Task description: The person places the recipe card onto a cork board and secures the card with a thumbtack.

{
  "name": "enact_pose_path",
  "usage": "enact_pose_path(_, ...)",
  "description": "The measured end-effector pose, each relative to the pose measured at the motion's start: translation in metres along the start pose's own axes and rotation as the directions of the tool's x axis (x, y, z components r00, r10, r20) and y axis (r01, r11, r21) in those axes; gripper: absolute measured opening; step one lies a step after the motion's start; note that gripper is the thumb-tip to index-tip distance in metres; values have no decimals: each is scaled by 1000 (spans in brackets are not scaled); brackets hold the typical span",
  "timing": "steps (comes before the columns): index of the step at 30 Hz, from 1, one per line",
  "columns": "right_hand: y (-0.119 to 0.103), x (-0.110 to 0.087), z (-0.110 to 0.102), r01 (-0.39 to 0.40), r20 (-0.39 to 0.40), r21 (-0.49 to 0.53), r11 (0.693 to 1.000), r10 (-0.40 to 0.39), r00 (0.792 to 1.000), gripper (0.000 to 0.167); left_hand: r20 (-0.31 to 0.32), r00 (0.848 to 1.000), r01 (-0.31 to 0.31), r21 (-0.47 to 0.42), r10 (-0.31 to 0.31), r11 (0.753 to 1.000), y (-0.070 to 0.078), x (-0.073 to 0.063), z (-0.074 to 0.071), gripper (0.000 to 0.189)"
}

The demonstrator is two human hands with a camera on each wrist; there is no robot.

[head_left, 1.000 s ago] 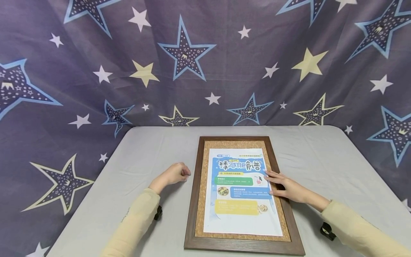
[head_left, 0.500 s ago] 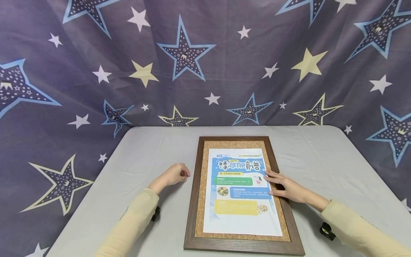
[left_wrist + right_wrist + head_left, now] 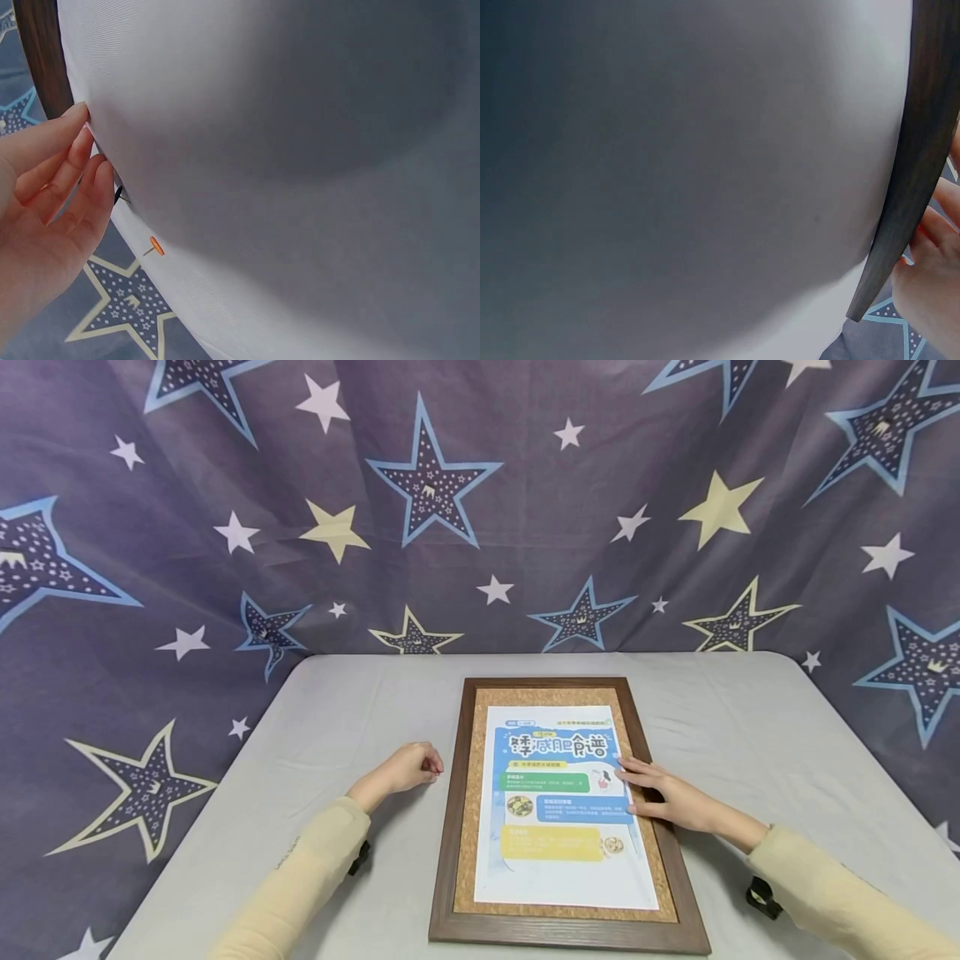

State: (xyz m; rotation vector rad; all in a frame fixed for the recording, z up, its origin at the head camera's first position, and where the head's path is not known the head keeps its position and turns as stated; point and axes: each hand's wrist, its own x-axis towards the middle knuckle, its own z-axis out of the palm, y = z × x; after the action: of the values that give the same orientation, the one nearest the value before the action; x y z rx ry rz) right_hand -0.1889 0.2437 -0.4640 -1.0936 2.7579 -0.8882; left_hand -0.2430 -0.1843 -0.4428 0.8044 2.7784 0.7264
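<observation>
A brown wooden frame with a cork face lies on the table, and a printed blue-and-white poster rests flat on the cork. My right hand lies across the frame's right side, its fingers extended onto the poster's edge. Left of the frame, my left hand is by the tabletop with bent fingers. Its thumb and fingertips are close together in the left wrist view; whether something small is between them is hidden. Beside those fingers are an orange push pin and a dark pin, partly hidden.
A grey cloth covers the table. Behind it hangs a purple-grey curtain printed with stars. Black straps show under the sleeves. The pins are out of sight in the head view.
My left forearm has shifted slightly left, while the left hand stays almost in place. The right hand, frame and poster look unmoved; the head view has drifted slightly.
</observation>
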Motion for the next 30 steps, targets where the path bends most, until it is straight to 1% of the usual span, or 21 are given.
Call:
enact_pose_path(6, 1, 0, -1, -5, 6, 4, 1000, 5, 1000, 55, 4, 1000, 18, 28, -18, 999, 1, 1, 0, 7)
enact_pose_path(10, 0, 1, -1, -5, 3, -3, 1000, 5, 1000, 55, 4, 1000, 18, 44, -18, 999, 3, 2, 0, 8)
enact_pose_path(16, 0, 1, -2, 2, 0, -7, 1000, -2, 1000, 54, 1, 1000, 8, 45, -8, 999, 3, 1, 0, 9)
enact_pose_path(22, 1, 0, -1, 3, 4, -1, 1000, -3, 1000, 54, 1, 1000, -20, 62, 20, 998, 1, 1, 0, 6)
enact_pose_path(27, 1, 0, 0, -1, 5, 0, 1000, 1, 1000, 55, -8, 1000, -19, 53, 20, 998, 0, 0, -1, 1)
enact_pose_path(30, 1, 0, 0, -1, 5, -2, 1000, 1, 1000, 55, -23, 1000, -19, 42, 20, 999, -1, -1, -1, 3)
